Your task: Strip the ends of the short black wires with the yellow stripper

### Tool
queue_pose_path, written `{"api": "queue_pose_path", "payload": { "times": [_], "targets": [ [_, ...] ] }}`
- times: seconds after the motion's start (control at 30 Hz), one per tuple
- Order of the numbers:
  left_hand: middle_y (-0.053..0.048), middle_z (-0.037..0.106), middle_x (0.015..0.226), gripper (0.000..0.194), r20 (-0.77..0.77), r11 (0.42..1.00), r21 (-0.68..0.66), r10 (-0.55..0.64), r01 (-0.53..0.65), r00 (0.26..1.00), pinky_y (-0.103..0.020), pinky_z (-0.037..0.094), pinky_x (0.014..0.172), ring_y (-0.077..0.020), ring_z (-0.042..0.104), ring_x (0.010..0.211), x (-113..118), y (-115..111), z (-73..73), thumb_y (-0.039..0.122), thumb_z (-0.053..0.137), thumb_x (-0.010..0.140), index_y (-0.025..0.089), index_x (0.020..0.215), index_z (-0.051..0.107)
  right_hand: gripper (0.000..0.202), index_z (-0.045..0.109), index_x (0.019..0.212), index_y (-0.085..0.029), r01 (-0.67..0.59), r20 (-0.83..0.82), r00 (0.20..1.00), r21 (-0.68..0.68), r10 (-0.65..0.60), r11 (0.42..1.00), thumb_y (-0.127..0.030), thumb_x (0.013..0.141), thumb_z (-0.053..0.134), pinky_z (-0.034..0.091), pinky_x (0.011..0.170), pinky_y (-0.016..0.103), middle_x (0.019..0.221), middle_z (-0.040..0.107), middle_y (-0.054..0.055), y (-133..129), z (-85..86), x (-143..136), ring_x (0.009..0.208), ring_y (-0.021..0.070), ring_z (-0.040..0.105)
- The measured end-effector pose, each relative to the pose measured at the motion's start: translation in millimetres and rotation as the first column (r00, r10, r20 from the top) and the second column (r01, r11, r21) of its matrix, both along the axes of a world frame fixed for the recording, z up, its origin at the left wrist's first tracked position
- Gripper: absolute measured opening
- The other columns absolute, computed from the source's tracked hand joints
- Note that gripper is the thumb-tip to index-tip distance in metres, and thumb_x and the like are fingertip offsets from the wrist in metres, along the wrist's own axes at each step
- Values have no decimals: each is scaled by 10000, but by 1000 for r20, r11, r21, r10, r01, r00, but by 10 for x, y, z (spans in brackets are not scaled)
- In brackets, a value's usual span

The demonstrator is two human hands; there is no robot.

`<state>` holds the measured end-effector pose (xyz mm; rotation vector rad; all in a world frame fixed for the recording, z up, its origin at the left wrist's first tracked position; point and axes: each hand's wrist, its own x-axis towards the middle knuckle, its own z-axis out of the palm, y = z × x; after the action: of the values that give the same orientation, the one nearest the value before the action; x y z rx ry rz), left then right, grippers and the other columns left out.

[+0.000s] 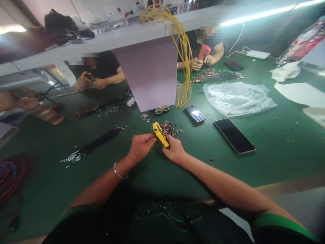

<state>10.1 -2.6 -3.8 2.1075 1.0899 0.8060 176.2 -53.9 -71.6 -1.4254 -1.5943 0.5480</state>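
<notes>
My right hand point(175, 149) is closed around the handles of a yellow wire stripper point(159, 134), whose head points away from me and to the left. Just left of the tool, my left hand point(141, 145) pinches thumb and fingertips together beside its head. What those fingers hold is too small to make out. Behind the stripper lies a heap of short dark and copper-coloured pieces point(168, 129), some scattered to the right. A bundle of black wires point(98, 144) with pale ends rests to the left of my left hand.
A keypad phone point(195, 113), a smartphone point(235, 135) and a clear plastic bag point(238, 98) lie to the right. Yellow cable point(186, 64) hangs from the shelf by a white panel point(149, 78). Tape rolls point(161, 110) sit at its foot. Co-workers across the green table point(142, 179) hold tools.
</notes>
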Motion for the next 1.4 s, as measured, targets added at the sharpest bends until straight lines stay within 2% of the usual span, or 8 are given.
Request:
{"api": "queue_pose_path", "payload": {
  "times": [0.13, 0.3, 0.43, 0.53, 0.8, 1.03, 1.2, 1.4],
  "targets": [
    [-9, 726, 652, 183, 41, 996, -79, 55, -51, 998, -196, 388, 471, -98, 536, 504, -5, 55, 13, 249, 645, 787, 153, 846, 789, 79, 442, 754, -229, 30, -55, 998, -8, -30, 1000, -269, 714, 497, 372, 579, 273, 623, 511, -16, 40, -18, 20, 557, 152, 467],
    [25, 622, 506, 165, 71, 992, -89, 97, -90, 993, -196, 313, 416, -78, 449, 434, -37, 97, 91, 248, 640, 772, 156, 796, 775, 107, 495, 754, -215, 4, -213, 977, -64, -18, 998, -291, 681, 511, 411, 600, 288, 641, 536, -13, 34, 20, 68, 593, 158, 491],
    [48, 528, 433, 172, 74, 985, -127, 127, -117, 989, -192, 289, 404, -70, 405, 402, -88, 123, 162, 269, 648, 761, 145, 791, 764, 222, 528, 849, -199, -190, -505, 862, -233, 49, 954, -277, 642, 541, 412, 521, 282, 601, 530, -43, -6, 112, 159, 498, 144, 496],
    [44, 532, 441, 191, 66, 977, -159, 158, -146, 985, -193, 311, 419, -75, 428, 411, -128, 158, 187, 291, 655, 752, 138, 800, 760, 284, 550, 882, -179, -340, -630, 768, -249, 116, 907, -233, 604, 579, 432, 553, 287, 641, 584, -32, -26, 210, 242, 530, 144, 545],
    [6, 632, 529, 221, 94, 980, -178, 104, -86, 990, -210, 378, 496, -93, 495, 488, -216, 284, 175, 264, 588, 787, 143, 854, 760, 360, 608, 930, -146, -464, -708, 693, -297, 134, 834, -176, 571, 622, 444, 592, 300, 727, 663, 8, -17, 358, 375, 597, 160, 599],
    [-28, 682, 565, 168, 116, 943, -330, -10, 48, 993, -216, 371, 490, -92, 509, 495, -287, 380, 242, 237, 589, 765, 142, 837, 708, 388, 641, 966, -139, -620, -747, 616, -264, 251, 739, -155, 579, 629, 474, 631, 319, 744, 689, 24, -21, 294, 424, 613, 174, 631],
    [-17, 672, 542, 136, 134, 947, -316, -14, 56, 991, -219, 316, 459, -70, 437, 444, -291, 401, 226, 269, 638, 743, 153, 745, 709, 412, 650, 1009, -129, -685, -782, 557, -241, 281, 687, -154, 598, 654, 496, 667, 336, 775, 701, 38, -33, 233, 405, 651, 188, 656],
    [-24, 688, 581, 126, 128, 953, -290, -51, 87, 990, -248, 410, 570, -102, 546, 554, -305, 439, 160, 267, 657, 728, 173, 686, 730, 421, 660, 1023, -133, -707, -787, 543, -238, 294, 666, -150, 603, 661, 503, 688, 337, 770, 705, 31, -45, 214, 372, 659, 185, 657]
  ]
}}
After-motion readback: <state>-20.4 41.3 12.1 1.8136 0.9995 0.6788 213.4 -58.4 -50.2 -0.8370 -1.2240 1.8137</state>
